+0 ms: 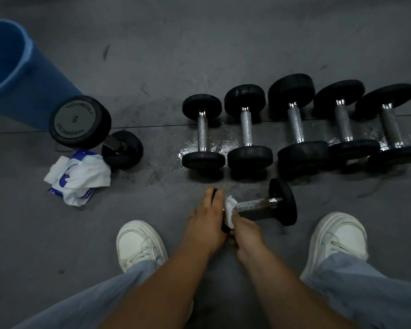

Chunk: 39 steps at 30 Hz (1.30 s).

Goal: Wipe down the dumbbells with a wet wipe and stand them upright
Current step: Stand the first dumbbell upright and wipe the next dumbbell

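A dumbbell [271, 203] with round black rubber heads and a knurled, spotted steel handle lay on the dark matte floor [152, 55], between two white shoes [140, 243]. The left hand [207, 219] curled over its left head and gripped it. The right hand [244, 231] pinched a crumpled white wet wipe [229, 211] against the handle beside that head. Beyond this dumbbell, a row of five dumbbells [294, 124] lay on a wet sheen. Well to its left an upright dumbbell [78, 122], its face marked "5", stood on end beside a white-and-blue wipes pack [78, 176].
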Each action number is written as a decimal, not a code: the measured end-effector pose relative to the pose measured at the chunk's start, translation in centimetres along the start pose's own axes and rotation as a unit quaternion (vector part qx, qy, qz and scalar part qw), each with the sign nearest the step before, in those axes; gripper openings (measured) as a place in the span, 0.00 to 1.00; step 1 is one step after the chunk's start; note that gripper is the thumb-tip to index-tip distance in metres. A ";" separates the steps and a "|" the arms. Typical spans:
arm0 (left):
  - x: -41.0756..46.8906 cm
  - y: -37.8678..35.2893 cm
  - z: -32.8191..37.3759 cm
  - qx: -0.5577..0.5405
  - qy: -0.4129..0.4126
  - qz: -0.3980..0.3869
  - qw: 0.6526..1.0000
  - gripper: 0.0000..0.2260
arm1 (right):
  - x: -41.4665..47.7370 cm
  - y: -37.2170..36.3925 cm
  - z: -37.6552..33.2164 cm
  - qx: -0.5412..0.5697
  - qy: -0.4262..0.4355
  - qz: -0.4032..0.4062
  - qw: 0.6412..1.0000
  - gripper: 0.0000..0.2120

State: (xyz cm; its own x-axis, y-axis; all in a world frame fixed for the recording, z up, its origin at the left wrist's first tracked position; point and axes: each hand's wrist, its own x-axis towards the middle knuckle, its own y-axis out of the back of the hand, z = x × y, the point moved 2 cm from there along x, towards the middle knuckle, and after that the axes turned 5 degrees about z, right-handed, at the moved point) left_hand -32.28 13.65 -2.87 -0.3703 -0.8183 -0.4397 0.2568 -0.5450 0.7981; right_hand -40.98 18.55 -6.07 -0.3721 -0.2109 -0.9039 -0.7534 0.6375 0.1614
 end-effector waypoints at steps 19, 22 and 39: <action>-0.2 -0.2 -0.1 -0.011 -0.014 0.017 1.000 0.42 | 0.1 -1.6 -1.7 0.056 -0.068 -0.031 0.996 0.18; -0.2 -0.3 -0.1 -0.011 -0.012 0.017 1.000 0.42 | 0.4 -1.3 -0.5 0.025 -0.022 -0.027 0.999 0.20; 0.1 -0.2 -0.4 0.011 -0.010 -0.006 1.000 0.45 | 0.9 1.4 1.4 -0.116 0.052 0.009 0.992 0.13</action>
State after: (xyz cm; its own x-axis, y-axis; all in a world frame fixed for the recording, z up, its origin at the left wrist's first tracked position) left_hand -32.03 13.64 -3.19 -0.3903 -0.8083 -0.4408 0.2335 -0.5501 0.8018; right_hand -41.59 20.31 -7.24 -0.4311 -0.2841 -0.8564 -0.8465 0.4560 0.2748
